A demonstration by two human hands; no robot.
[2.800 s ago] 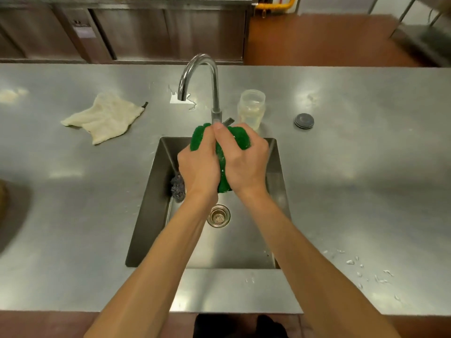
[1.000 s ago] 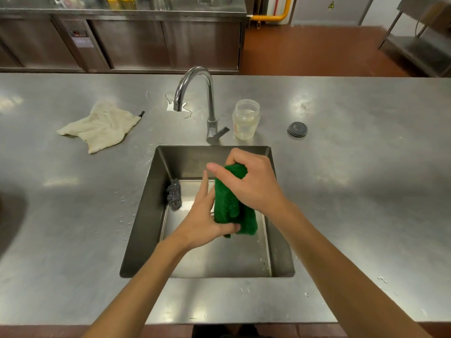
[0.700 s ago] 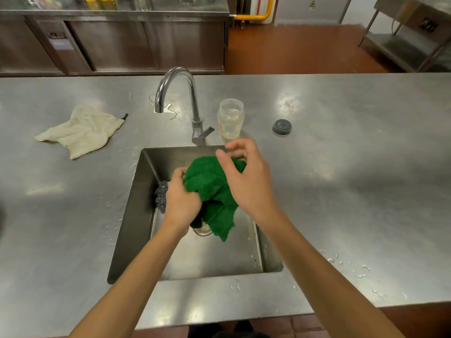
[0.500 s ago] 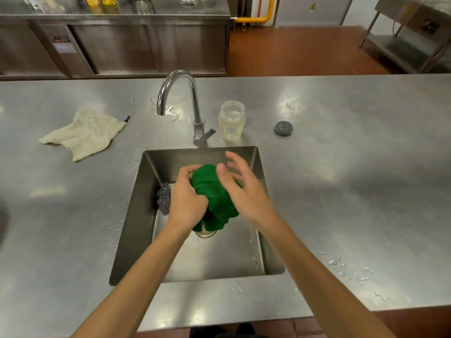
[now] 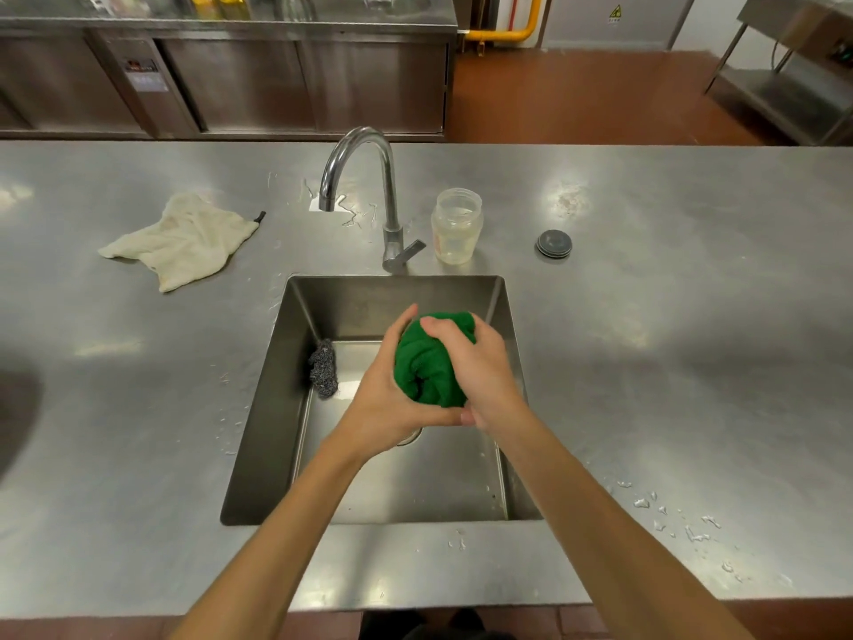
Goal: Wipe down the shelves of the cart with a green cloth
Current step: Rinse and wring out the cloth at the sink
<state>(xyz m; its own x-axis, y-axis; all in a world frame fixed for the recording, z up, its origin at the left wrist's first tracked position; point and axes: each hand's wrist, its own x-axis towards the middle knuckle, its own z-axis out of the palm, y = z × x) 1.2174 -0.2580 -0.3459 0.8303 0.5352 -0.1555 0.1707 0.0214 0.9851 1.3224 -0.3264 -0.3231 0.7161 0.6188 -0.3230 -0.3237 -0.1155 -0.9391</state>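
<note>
Steel bench (image 5: 646, 344) fills the frame; at centre, over the sink (image 5: 369, 300), our left hand (image 5: 381, 401) and right hand (image 5: 482, 369) both curl round the balled green cloth (image 5: 422, 364). We judge it soft, light, likely damp: grip the whole wad.

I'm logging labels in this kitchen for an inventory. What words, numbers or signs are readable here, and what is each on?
Nothing here can be read as words or numbers.
Yellow triangle warning sign on the far wall: lettering under it too small to read.
Panel label on the back cabinet: blurred, unreadable.
Clear jar beside the tap: any print too faint to read.
</note>
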